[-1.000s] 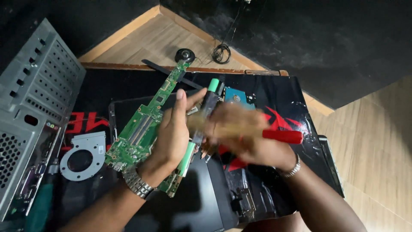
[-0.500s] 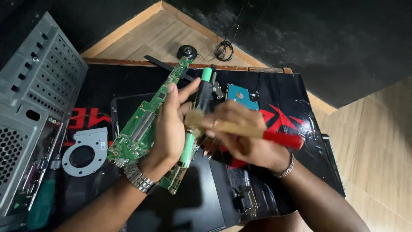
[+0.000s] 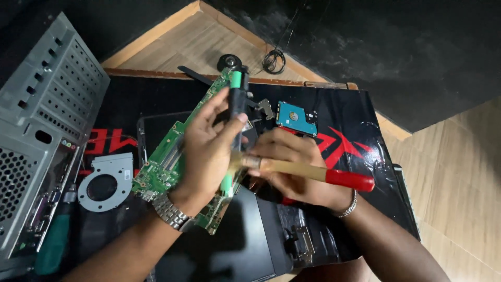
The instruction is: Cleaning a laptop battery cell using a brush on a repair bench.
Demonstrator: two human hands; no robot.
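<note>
- Head view: the left hand (image 3: 206, 151) is closed around a long green circuit board (image 3: 172, 159), fingers wrapped over its face and thumb behind, holding it tilted above the black mat (image 3: 344, 112).
- The board's long axis runs from near-left up to far-right, its far end close to a small round black part (image 3: 229, 62).
- The right hand (image 3: 297, 169) is curled shut on a brush (image 3: 313, 172) with a wooden handle and red end; the handle lies roughly left to right, its bristle end touching the board just right of the left fingers.
- The right hand is nearer the bristles; both hands meet at the board's middle.
- A grey computer case (image 3: 36, 130) lies far left, a blue hard drive (image 3: 296, 117) beyond the hands.
</note>
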